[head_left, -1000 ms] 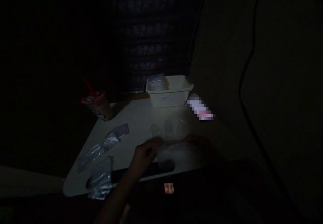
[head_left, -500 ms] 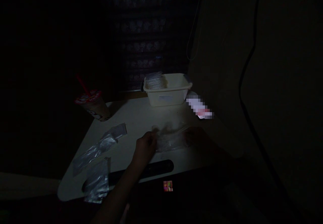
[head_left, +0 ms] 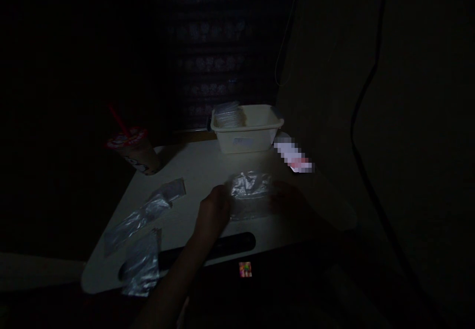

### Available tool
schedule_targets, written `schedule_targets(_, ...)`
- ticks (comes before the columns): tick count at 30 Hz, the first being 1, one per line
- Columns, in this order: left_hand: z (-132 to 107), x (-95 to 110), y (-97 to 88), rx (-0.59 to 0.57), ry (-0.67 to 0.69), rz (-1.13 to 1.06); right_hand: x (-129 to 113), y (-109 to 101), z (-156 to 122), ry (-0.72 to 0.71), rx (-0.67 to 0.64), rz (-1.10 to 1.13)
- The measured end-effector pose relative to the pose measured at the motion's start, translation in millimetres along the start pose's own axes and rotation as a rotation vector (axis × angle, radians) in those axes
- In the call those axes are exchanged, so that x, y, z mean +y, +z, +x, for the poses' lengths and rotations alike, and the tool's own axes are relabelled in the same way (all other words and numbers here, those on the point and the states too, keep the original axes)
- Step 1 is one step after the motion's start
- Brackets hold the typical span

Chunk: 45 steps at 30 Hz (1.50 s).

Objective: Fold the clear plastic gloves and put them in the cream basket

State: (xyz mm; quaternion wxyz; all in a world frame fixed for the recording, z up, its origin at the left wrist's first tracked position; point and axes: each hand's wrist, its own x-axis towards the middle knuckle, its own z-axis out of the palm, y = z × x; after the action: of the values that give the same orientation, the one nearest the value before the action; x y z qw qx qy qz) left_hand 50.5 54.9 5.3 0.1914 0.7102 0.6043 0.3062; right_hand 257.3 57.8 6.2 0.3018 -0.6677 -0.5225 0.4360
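Observation:
In dim light, a clear plastic bag [head_left: 251,195] is stretched between my two hands just over the white table [head_left: 200,165]. My left hand [head_left: 213,208] is closed on the bag's left edge. At its right edge is my right hand [head_left: 287,198], dark and blurred, with fingers that look closed on the plastic. More clear plastic bags [head_left: 158,208] lie to the left of my left hand. Another plastic bag [head_left: 143,264] lies nearer me, hanging over the table's front edge.
A cream bin [head_left: 245,138] holding a stack of plastic bags [head_left: 228,115] stands at the back. Right of it lies a lit, pixelated phone-like object [head_left: 293,156]. A lidded drink cup [head_left: 137,153] with a red straw stands at the left. A black cable [head_left: 358,151] hangs at right.
The bag between my hands has turned flatter, and its upper part now catches the light. Both hands stay in nearly the same place.

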Motion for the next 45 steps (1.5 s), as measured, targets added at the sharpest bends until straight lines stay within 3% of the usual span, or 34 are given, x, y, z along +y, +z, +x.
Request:
schedule_targets(3,3.2,4.1,-3.8,0.036,0.092,0.203,-0.1,0.4,1.2,0.017,-0.02,0.008)
schedule_targets(7,6.5,7.9,4.7,-0.115,0.392,0.365,0.8,-2.4,3.0,0.007,-0.036,-0.01)
schedule_targets(10,3.3,6.1,16.1,-0.188,0.443,0.501,-2.0,-10.5,-1.3,-0.06,0.03,-0.17)
schedule_targets(15,-3.8,2.1,22.1,-0.215,0.445,0.61,-17.8,-5.6,-14.3,-0.45,0.329,-0.572)
schedule_targets(17,-4.5,2.4,20.2,-0.225,0.453,0.617,-23.3,11.2,-15.1,-0.624,0.295,-0.649)
schedule_targets(21,-4.6,3.2,16.3,-0.243,0.459,0.607,-22.0,47.5,-7.3,-0.858,0.069,-0.757)
schedule_targets(25,-5.4,3.3,15.0,-0.261,0.462,0.612,-6.1,53.5,1.8,-0.85,0.037,-0.897)
schedule_targets(34,-5.7,3.5,17.6,-0.237,0.424,0.659,20.6,15.5,7.6,-0.71,0.237,-0.999)
schedule_targets(39,-5.0,6.6,14.7,-0.209,0.396,0.628,26.7,9.0,11.3,-0.684,0.248,-1.002)
schedule_targets(42,-9.0,17.9,14.2,-0.182,0.484,0.539,30.6,9.1,14.4,-0.696,0.223,-0.985)
schedule_targets(45,-15.4,32.1,19.0,-0.26,0.656,0.429,29.9,10.7,13.3,-0.716,0.192,-0.993)
